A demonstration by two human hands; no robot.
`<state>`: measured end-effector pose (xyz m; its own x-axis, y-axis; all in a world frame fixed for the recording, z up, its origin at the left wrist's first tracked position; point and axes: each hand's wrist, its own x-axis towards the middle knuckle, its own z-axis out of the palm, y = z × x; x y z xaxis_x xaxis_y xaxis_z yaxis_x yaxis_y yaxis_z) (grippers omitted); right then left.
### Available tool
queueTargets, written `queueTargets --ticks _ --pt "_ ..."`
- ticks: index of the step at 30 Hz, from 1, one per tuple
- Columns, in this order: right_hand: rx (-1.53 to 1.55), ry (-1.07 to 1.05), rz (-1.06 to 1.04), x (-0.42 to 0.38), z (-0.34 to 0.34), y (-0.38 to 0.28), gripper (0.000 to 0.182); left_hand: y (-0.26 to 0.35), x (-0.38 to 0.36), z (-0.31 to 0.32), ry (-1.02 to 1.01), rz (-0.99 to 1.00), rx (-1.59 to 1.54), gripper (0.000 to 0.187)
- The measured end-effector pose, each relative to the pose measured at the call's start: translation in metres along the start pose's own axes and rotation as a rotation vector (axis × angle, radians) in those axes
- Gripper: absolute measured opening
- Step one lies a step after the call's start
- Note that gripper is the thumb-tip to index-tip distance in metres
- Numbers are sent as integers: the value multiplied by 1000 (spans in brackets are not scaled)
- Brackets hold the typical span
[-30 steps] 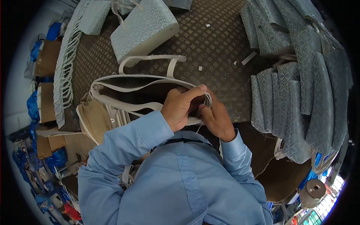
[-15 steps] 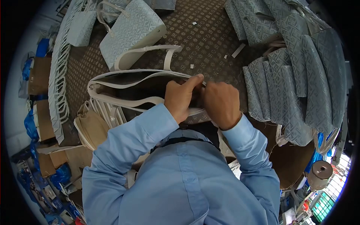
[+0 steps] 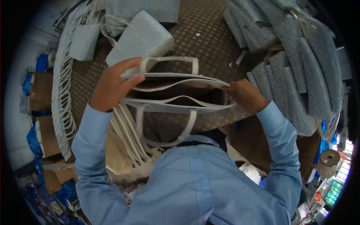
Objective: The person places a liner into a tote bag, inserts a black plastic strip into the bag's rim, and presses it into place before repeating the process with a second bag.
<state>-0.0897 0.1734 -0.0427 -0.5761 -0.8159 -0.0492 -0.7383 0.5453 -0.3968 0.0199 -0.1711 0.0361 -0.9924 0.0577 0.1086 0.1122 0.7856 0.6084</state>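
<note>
A pale handbag (image 3: 176,108) lies before me with its mouth facing up, its dark inside and a pale inner divider showing. One of its handles stands up at the far side, the other hangs down toward my body. At the bag's left end is my left hand (image 3: 117,84), thumb and fingers spread apart around the corner of the rim. My right hand (image 3: 248,96) is closed on the bag's right end, with its fingertips partly hidden at the rim.
Patterned grey-blue pieces (image 3: 288,82) are piled on the right. Another pale bag (image 3: 140,39) lies beyond on the brown patterned table (image 3: 202,22). A row of white strap loops (image 3: 65,86) runs down the left, and beige pieces (image 3: 118,150) lie near my left forearm.
My left hand has moved from the right part of the bag to its left end and opened. My right hand has shifted right. The bag has moved right, and its near handle now hangs down.
</note>
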Motion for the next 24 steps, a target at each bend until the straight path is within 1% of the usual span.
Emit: queueTargets --ticks 2,3,4,5,6,7,8,9,10,11,12,13,14,15,16,17,19,21,23,24 --pt "-133 -101 8 6 0 -5 32 -70 -8 -28 -155 -29 172 45" --pt "-210 -80 -62 7 2 2 31 -91 -12 -38 -294 -74 5 41" --pt "-285 -57 -123 9 6 2 31 -110 -19 -43 -275 -101 30 41" --pt "-282 -42 -151 14 2 -16 31 -126 -22 -45 -420 -207 -111 38" --pt "19 -77 188 13 -10 -35 31 -134 -24 -47 -565 -308 -262 34" --pt "324 -123 530 14 -18 -49 31 -130 -22 -46 -554 -317 -256 34" --pt "331 -123 524 21 -19 -55 31 -124 -18 -42 -565 -283 -119 31" --pt "356 -166 682 26 -17 -56 33 -121 -18 -39 -587 -244 15 28" --pt "375 -212 848 28 -15 -53 34 -121 -21 -37 -601 -244 12 28" --pt "334 -337 770 30 -12 -32 30 -120 -23 -33 -557 -334 -142 27" --pt "329 -344 791 28 -17 -28 30 -118 -25 -28 -511 -422 -301 26" --pt "421 -367 798 25 -25 -27 29 -113 -34 -31 -557 -447 -320 27" --pt "513 -378 797 28 -32 -23 27 -116 -36 -31 -561 -431 -324 27" --pt "512 -367 823 27 -27 -17 25 -118 -44 -27 -527 -424 -416 28" --pt "544 -368 774 25 -26 -24 25 -120 -57 -23 -501 -422 -511 30" --pt "556 -328 732 29 -34 -30 25 -127 -62 -19 -442 -342 -432 33" --pt "545 -252 737 29 -26 -10 23 -113 -66 -14 -438 -476 -672 38" --pt "446 -286 709 30 -28 -6 26 -108 -71 -9 -464 -444 -439 42" --pt "453 -339 682 31 -33 -21 25 -84 -83 -3 -431 -341 -342 47" --pt "448 -347 690 29 -35 -23 25 -74 -80 -5 -498 -364 -388 49"
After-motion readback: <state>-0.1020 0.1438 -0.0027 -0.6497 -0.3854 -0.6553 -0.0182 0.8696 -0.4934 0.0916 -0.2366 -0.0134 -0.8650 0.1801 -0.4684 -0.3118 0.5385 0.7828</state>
